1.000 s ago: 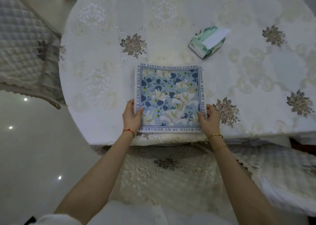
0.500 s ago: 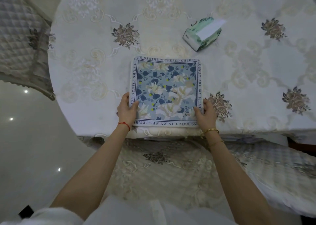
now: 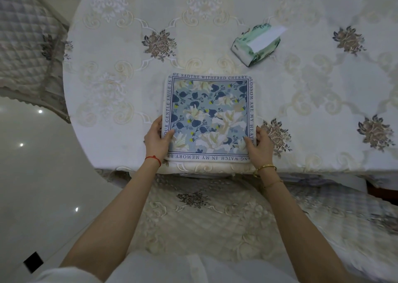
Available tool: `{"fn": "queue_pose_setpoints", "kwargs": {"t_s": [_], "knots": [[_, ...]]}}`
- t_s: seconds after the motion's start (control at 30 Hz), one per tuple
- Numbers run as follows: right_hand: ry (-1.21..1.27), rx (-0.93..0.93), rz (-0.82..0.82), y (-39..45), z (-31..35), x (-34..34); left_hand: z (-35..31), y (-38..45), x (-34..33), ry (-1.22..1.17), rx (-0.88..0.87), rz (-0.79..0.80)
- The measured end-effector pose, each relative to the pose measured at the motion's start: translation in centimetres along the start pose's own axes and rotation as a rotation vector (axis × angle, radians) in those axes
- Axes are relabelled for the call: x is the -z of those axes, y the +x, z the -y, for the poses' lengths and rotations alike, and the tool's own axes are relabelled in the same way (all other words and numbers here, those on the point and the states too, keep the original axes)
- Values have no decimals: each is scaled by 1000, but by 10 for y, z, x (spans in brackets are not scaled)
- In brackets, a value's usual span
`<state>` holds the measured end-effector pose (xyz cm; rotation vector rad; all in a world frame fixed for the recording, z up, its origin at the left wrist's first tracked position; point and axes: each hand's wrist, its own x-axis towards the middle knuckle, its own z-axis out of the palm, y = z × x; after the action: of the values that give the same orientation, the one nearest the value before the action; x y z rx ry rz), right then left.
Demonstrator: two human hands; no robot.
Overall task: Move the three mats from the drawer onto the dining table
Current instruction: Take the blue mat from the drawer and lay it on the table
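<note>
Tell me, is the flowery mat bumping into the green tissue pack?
Apart. The head view shows bare tablecloth between the mat's far right corner and the tissue pack, which lies farther back on the table.

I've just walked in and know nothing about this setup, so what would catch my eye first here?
The blue floral mat, bordered with printed lettering, lies near the table's front edge, standing out against the pale embroidered tablecloth. The left hand and right hand grip its two near corners. Behind it to the right sits a green tissue pack with a white sheet poking out.
</note>
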<state>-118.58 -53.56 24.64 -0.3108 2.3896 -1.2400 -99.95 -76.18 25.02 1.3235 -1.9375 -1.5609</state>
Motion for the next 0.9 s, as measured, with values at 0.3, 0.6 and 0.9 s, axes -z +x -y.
{"fn": "queue_pose_setpoints", "kwargs": {"t_s": [0.3, 0.6, 0.9], "knots": [[-315, 178, -56, -1, -9, 6, 1, 6, 1, 113, -36, -36], [-606, 396, -132, 34, 7, 3, 3, 19, 12, 403, -138, -5], [-676, 565, 167, 100, 56, -60, -34, 102, -22, 622, -482, 112]]}}
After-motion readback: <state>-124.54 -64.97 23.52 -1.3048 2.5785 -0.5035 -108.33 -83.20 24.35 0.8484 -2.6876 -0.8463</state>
